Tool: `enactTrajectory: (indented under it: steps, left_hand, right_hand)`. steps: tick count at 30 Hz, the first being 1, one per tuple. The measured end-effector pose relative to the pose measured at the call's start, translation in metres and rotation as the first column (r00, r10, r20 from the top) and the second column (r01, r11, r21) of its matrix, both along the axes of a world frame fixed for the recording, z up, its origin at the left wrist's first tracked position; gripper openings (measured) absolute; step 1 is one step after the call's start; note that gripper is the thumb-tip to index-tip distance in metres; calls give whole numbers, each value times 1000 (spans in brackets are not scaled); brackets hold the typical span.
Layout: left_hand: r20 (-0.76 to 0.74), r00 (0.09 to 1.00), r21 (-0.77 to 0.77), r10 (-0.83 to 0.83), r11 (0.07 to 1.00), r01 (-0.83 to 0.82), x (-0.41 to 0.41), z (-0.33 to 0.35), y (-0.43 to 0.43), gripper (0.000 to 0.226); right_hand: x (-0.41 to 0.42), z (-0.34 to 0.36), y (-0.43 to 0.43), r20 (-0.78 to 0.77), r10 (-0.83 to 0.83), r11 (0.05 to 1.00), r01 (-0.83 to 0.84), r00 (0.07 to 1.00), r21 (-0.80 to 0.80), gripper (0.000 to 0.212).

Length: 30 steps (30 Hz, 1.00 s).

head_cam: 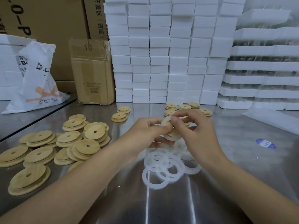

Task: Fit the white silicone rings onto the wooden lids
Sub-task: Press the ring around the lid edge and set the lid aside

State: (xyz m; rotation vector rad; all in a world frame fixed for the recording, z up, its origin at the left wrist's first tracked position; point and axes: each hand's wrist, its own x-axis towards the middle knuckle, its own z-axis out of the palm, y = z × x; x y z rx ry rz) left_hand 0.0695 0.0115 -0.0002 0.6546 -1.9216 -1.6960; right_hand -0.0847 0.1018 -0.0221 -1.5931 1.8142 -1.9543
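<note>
Wooden lid (171, 134) at the centre of the frame is mostly hidden by both hands. Only a sliver shows, with a white silicone ring (172, 138) partly around it. How far the ring is seated is hard to tell. The left hand (148, 131) grips the lid from the left, and the right hand (195, 126) pinches the ring's upper edge with curled fingers.

A worn carton (92, 70) at upper left reads "10". Beside it, the white bag (37, 78) shows "D.L" and "quality", the rest folded away. Neither shows its contents.

Loose rings (166, 165) are heaped on the steel table (161, 204) below the hands, and bare lids (64, 143) are piled at left.
</note>
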Motion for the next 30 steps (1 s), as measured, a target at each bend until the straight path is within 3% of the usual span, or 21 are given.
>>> enactTrajectory:
  steps: [5, 12, 24, 30]
  left_hand:
    - [34, 999, -93, 16, 996, -13, 0, -3, -1, 21]
    - [50, 998, -166, 33, 986, -25, 1, -7, -7, 23]
    - [9, 997, -404, 82, 912, -71, 0, -12, -16, 16]
    - [-67, 994, -403, 82, 909, -102, -3, -17, -20, 13]
  right_hand:
    - [-3, 1, -1, 58, 20, 1000, -19, 998, -10, 13]
    - [-8, 1, 1, -78, 31, 998, -26, 997, 61, 9]
    - [-17, 4, 2, 20, 85, 994, -86, 996, 73, 12]
    - [-18, 8, 3, 46, 120, 985, -125, 992, 123, 11]
